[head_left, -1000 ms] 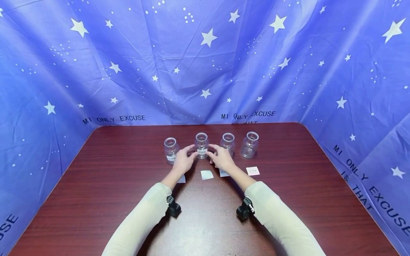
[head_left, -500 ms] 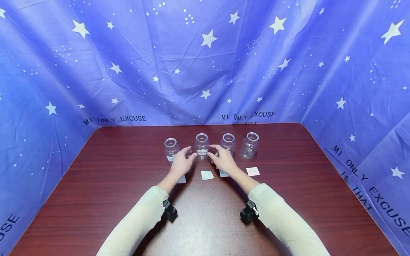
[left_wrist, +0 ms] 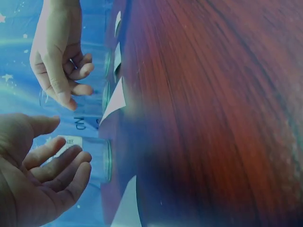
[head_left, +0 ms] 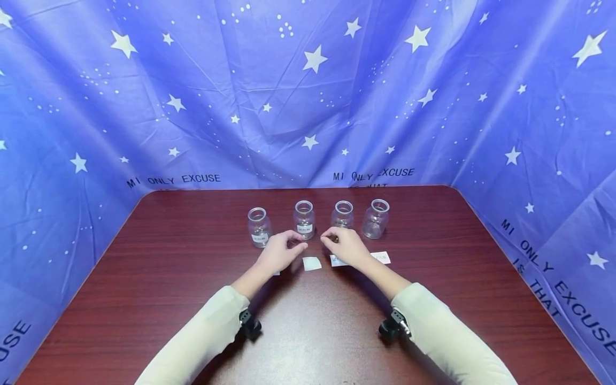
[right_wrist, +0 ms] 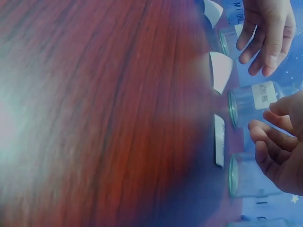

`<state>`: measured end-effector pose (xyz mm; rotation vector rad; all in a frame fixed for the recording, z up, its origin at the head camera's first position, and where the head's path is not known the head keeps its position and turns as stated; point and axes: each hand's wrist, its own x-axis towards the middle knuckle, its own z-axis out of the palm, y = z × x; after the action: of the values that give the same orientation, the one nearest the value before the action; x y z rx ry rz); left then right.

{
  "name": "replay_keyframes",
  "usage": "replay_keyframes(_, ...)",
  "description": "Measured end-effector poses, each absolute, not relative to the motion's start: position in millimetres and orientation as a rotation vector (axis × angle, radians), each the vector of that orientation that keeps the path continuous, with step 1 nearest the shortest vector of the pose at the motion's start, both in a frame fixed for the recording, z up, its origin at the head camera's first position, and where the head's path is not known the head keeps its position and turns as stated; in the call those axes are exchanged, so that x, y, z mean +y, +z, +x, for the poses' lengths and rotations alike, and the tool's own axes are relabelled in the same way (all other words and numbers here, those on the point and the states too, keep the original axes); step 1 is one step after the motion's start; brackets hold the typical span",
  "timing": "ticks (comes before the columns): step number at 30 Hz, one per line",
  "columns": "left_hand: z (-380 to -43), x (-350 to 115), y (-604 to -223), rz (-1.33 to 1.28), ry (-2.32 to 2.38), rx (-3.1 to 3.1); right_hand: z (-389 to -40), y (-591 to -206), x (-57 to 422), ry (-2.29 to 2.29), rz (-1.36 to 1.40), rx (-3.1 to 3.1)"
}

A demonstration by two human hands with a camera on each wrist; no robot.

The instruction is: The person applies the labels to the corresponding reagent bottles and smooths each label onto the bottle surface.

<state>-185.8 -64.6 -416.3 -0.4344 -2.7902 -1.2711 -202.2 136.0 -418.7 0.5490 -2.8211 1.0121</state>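
Note:
In the head view, my left hand (head_left: 279, 251) and right hand (head_left: 348, 246) hover in front of a labelled glass jar (head_left: 304, 216), fingers loosely bent and apart from it. The right wrist view shows its white label (right_wrist: 263, 96) with dark writing close by the right fingertips. Neither hand holds anything. At the left stands another glass jar (head_left: 257, 222) with a white label low on its front. Behind the right hand is a third jar (head_left: 343, 214), its lower part hidden. A blank-looking paper slip (head_left: 312, 263) lies on the table between the hands.
A jar with no label showing (head_left: 376, 223) stands at the right end of the row. Paper slips with writing, such as the right slip (head_left: 382, 258), lie before the jars. A star-patterned blue curtain (head_left: 308, 107) encloses the brown table (head_left: 308, 331).
Both hands have drawn back from the sides of the middle labelled jar toward the person, and their fingers have curled more. The jars and slips have stayed in place.

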Motion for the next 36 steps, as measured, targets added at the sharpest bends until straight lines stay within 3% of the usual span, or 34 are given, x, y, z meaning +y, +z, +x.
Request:
replay_keyframes(17,-184.7,-28.2,-426.2,-0.849,-1.099,-2.909,-186.0,-423.6,191.0,0.857,0.754,-2.953)
replay_keyframes(36,-191.7,-13.6,-441.1,-0.762,-0.768,-3.013,-189.7,-434.6,196.6,0.786,0.811,-2.949)
